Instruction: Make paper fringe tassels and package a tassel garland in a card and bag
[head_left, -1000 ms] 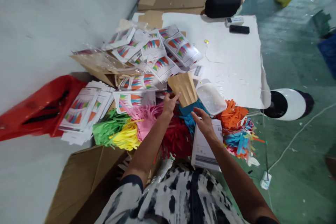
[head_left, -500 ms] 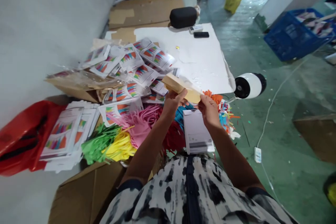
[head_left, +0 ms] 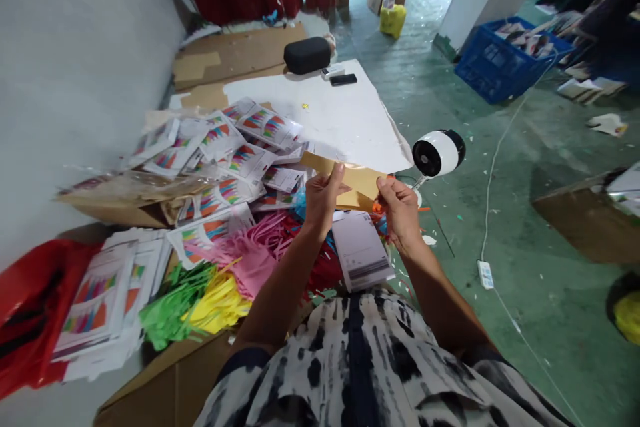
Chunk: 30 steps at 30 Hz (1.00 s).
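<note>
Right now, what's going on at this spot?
A person's left grip and right grip hold a piece of tan paper between them. Nearer the body is a white packet. Pink strips, yellow strips and green strips lie to the left, with printed packets heaped beyond.

Sheet [head_left: 367, 181]: plain golden tan. Fringes, one solid hue each: green fringe [head_left: 173, 310], yellow fringe [head_left: 220, 301], pink fringe [head_left: 256, 268], dark red fringe [head_left: 327, 270]. Packets [head_left: 245, 160]: white ground, tassel print in orange, green, pink, blue. Card pack [head_left: 360, 240]: white, darker stripes at near end. Bag [head_left: 65, 280]: glossy red. Board [head_left: 345, 113]: white. Case [head_left: 307, 55]: black. Crate [head_left: 493, 67]: blue. Floor [head_left: 525, 293]: dull green. Shirt [head_left: 395, 353]: off-white, irregular black brushstroke blotches; front strip dark navy.
</note>
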Tool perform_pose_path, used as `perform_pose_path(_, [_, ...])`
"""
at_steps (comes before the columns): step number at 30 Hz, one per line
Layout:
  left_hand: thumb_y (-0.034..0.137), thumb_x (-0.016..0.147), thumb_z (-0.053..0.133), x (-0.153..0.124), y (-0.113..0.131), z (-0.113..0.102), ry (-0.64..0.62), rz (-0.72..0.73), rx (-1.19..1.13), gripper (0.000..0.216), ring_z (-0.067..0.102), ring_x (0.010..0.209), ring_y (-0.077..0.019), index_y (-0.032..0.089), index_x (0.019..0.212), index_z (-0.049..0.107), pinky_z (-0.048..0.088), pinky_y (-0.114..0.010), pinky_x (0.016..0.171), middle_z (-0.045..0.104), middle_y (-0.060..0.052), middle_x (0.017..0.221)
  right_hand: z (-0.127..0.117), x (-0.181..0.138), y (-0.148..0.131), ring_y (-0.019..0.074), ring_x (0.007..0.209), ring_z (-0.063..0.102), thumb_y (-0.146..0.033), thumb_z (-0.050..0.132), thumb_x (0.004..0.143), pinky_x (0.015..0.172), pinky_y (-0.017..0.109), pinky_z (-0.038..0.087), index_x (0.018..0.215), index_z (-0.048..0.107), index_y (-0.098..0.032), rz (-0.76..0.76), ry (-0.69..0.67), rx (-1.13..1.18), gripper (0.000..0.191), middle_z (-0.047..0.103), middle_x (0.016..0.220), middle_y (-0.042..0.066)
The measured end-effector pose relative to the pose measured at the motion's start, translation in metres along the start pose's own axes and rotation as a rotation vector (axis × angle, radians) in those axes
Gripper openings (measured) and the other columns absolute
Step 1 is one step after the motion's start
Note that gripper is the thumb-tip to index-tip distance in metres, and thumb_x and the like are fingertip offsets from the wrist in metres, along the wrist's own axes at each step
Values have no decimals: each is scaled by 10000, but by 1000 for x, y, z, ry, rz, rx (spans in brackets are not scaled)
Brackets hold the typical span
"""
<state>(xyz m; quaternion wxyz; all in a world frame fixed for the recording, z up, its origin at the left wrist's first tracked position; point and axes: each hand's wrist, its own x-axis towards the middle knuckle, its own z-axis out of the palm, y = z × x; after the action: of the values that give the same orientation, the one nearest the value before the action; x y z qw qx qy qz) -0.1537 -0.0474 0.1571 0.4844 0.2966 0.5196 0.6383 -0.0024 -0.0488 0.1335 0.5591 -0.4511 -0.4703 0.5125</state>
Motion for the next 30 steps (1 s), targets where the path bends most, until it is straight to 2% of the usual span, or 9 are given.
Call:
perform_pose_path(5, [649, 734, 851, -12, -2, -4, -154, -48, -116, 543, 770, 840, -219, 157, 921, 722, 667, -384, 838, 737, -40, 797, -6, -6, -4, 131, 607, 524, -601, 698, 912, 615, 264, 464, 728, 615, -230, -59, 14, -97, 422, 583, 654, -27])
perform_pose_path(7, [640, 734, 857, -16, -4, -6, -167, -84, -135, 559, 776, 860, -226, 150, 978, 744, 668, -402, 862, 767, -61, 870, -9, -8, -7, 154, 671, 575, -586, 653, 946, 655, 282, 487, 781, 625, -233, -99, -3, -200, 392, 620, 712, -9])
perform_pose_path(11, [603, 770, 843, -24, -14, -7, -57, -48, -66, 464, 776, 834, -214, 150, 821, 760, 667, -389, 864, 767, -52, 809, -12, -14, -16, 229, 983, 645, -498, 655, 977, 873, 374, 532, 1066, 689, -238, -381, 198, -603, 277, 693, 1055, 75])
perform_pose_path(12, [596, 778, 838, -26, -16, -7, -40, -26, -42, 452, 772, 820, -209, 151, 783, 758, 668, -377, 851, 765, -49, 791, -11, -16, -18, 244, 1055, 639, -464, 656, 986, 931, 402, 522, 1155, 695, -249, -468, 201, -701, 277, 687, 1127, 87])
perform_pose_path(14, [578, 799, 823, -29, -19, -7, -31, 11, 2, 426, 766, 800, -201, 155, 780, 774, 668, -351, 827, 774, -48, 799, -7, -18, -19, 256, 1115, 633, -405, 634, 1013, 976, 432, 502, 1255, 706, -295, -597, 82, -848, 275, 694, 1163, 80])
perform_pose_path(16, [560, 824, 803, -32, -22, -8, -24, 33, 59, 405, 754, 754, -192, 156, 787, 786, 662, -323, 791, 766, -43, 767, -4, -19, -14, 252, 1089, 652, -374, 620, 1027, 951, 435, 501, 1261, 727, -345, -661, -34, -930, 259, 725, 1121, 54])
perform_pose_path(20, [530, 855, 780, -34, -27, -17, 16, 8, 150, 430, 722, 656, -188, 153, 653, 735, 644, -297, 726, 662, -20, 589, 0, -22, 4, 252, 1031, 692, -370, 640, 1014, 935, 445, 500, 1191, 771, -354, -686, -56, -982, 221, 775, 1069, 32])
perform_pose_path(26, [490, 857, 780, -32, -39, -30, 69, 29, 257, 493, 669, 589, -166, 177, 518, 604, 585, -262, 620, 572, 15, 533, 1, -26, 25, 247, 994, 729, -356, 638, 1006, 940, 437, 496, 1096, 804, -318, -670, -108, -935, 192, 817, 1062, 47])
perform_pose_path(30, [445, 844, 806, -34, -41, -34, 106, -2, 288, 501, 643, 573, -161, 182, 488, 570, 512, -235, 556, 537, 11, 501, 6, -30, 39, 253, 989, 737, -372, 620, 1009, 968, 461, 475, 1037, 817, -316, -598, -132, -914, 207, 819, 1033, 60])
